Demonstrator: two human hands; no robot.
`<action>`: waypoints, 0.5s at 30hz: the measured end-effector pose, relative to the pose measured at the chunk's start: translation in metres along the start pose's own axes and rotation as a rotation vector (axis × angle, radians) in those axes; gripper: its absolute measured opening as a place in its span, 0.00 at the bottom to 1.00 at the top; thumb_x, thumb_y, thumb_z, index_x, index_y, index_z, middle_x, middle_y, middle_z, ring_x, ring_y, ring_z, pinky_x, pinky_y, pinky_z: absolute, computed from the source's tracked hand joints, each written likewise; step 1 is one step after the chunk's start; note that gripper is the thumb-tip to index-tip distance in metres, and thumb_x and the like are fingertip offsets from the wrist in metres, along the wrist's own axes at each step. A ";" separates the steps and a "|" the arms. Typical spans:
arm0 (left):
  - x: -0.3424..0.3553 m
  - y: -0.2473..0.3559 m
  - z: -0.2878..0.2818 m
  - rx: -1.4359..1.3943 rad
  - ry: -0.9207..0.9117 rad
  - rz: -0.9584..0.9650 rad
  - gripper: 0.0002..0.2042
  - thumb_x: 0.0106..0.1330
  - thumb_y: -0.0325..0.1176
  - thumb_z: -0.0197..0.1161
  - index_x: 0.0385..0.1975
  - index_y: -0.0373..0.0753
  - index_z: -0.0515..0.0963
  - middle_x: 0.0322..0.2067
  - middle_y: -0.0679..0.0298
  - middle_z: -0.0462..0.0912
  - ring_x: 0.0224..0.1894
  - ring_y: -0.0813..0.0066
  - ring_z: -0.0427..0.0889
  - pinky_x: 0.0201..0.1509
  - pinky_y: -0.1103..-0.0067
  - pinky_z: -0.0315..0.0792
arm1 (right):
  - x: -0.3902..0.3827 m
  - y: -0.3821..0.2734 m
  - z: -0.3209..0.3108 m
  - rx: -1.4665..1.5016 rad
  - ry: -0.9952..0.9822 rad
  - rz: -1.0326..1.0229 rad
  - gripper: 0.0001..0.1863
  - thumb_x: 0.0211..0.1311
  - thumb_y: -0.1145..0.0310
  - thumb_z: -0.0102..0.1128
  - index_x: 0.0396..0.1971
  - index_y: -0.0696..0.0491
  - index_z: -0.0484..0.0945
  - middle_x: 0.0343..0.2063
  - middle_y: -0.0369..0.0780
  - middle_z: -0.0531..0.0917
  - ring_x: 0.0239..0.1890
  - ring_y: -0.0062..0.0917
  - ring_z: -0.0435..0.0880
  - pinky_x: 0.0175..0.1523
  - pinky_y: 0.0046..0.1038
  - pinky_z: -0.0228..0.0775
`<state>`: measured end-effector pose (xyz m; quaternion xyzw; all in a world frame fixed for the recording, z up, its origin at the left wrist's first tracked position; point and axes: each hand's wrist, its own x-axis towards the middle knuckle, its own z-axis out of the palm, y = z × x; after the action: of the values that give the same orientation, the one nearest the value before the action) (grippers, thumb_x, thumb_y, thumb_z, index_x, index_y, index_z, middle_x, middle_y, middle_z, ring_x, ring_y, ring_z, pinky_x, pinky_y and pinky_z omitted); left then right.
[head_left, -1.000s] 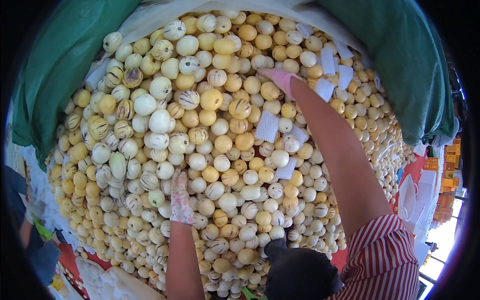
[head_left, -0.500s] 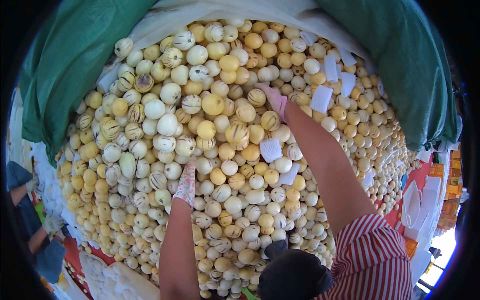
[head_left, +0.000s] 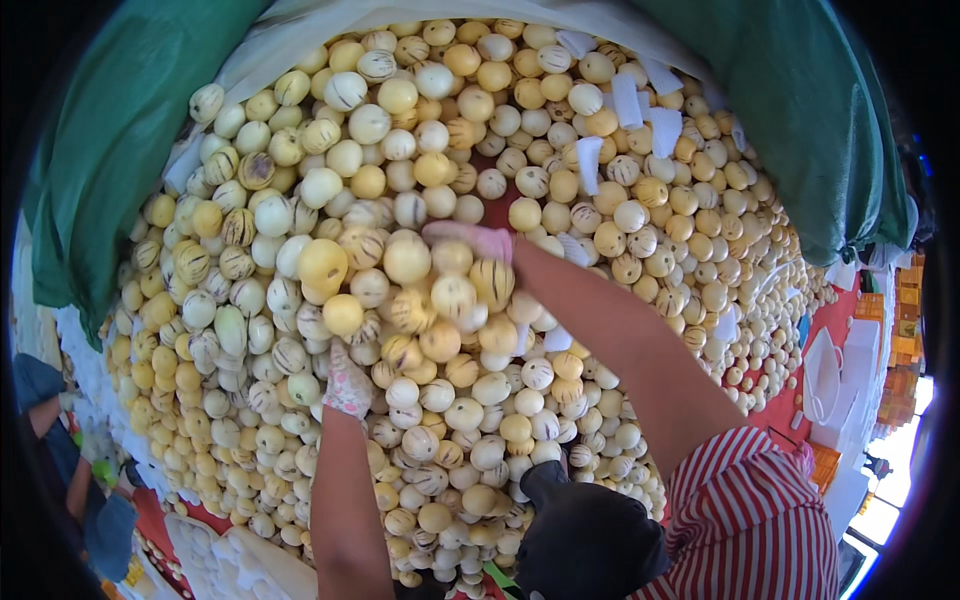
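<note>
A deep heap of pepino melons (head_left: pixel 430 385), cream to yellow with many purple-striped, lies before me. My right hand (head_left: pixel 472 240), in a pink glove, reaches across the middle of the heap with its fingers stretched to the left behind several melons. Those melons are blurred, tumbling on the near side of that hand. Lower left, my left hand (head_left: pixel 348 385) wears a white glove with pink flowers. Its fingers extend up along the melons, the tips partly hidden among them. A large yellow melon (head_left: pixel 322 265) lies just beyond the left hand.
White foam net sleeves (head_left: pixel 627 102) lie on the far right of the heap. Green cloth (head_left: pixel 800 130) hangs at both sides. A dark cap (head_left: pixel 590 540) fills the lower edge. Another person's arm (head_left: pixel 78 485) shows at far left. At right stands a white basket (head_left: pixel 822 380).
My right hand has swept left and nearer, dragging melons along and baring a red patch behind them. My left hand stays low in the heap, with the whole view shifted slightly.
</note>
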<state>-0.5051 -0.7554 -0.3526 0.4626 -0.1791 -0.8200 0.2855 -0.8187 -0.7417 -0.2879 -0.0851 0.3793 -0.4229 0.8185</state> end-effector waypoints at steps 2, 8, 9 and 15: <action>-0.005 0.006 -0.001 -0.103 0.050 -0.052 0.26 0.71 0.54 0.41 0.61 0.43 0.63 0.55 0.62 0.72 0.57 0.66 0.72 0.62 0.69 0.69 | -0.005 0.025 0.008 -0.296 -0.112 -0.273 0.24 0.66 0.54 0.51 0.56 0.52 0.71 0.52 0.36 0.78 0.49 0.20 0.79 0.53 0.25 0.73; -0.117 0.050 -0.008 0.323 0.017 0.026 0.22 0.72 0.38 0.45 0.62 0.34 0.60 0.56 0.59 0.71 0.56 0.64 0.73 0.61 0.71 0.70 | -0.007 0.095 0.101 -0.092 -0.180 0.031 0.33 0.64 0.51 0.54 0.64 0.53 0.61 0.61 0.42 0.67 0.62 0.25 0.65 0.65 0.29 0.58; -0.144 0.056 -0.023 0.463 0.067 0.044 0.22 0.69 0.37 0.48 0.60 0.34 0.62 0.55 0.59 0.72 0.56 0.64 0.74 0.60 0.71 0.70 | -0.009 0.112 0.121 -0.179 -0.233 -0.068 0.36 0.62 0.50 0.55 0.65 0.53 0.58 0.62 0.43 0.65 0.64 0.26 0.62 0.67 0.29 0.55; -0.282 0.105 -0.138 1.112 0.173 -0.294 0.24 0.55 0.34 0.66 0.52 0.32 0.74 0.48 0.56 0.79 0.52 0.61 0.77 0.60 0.74 0.67 | -0.057 0.174 0.175 -0.836 -0.471 -0.226 0.37 0.60 0.56 0.59 0.66 0.53 0.57 0.61 0.46 0.66 0.63 0.31 0.65 0.67 0.31 0.57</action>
<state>-0.2389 -0.6619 -0.1790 0.6284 -0.4928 -0.5928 -0.1037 -0.6087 -0.6215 -0.2150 -0.5401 0.3094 -0.2899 0.7270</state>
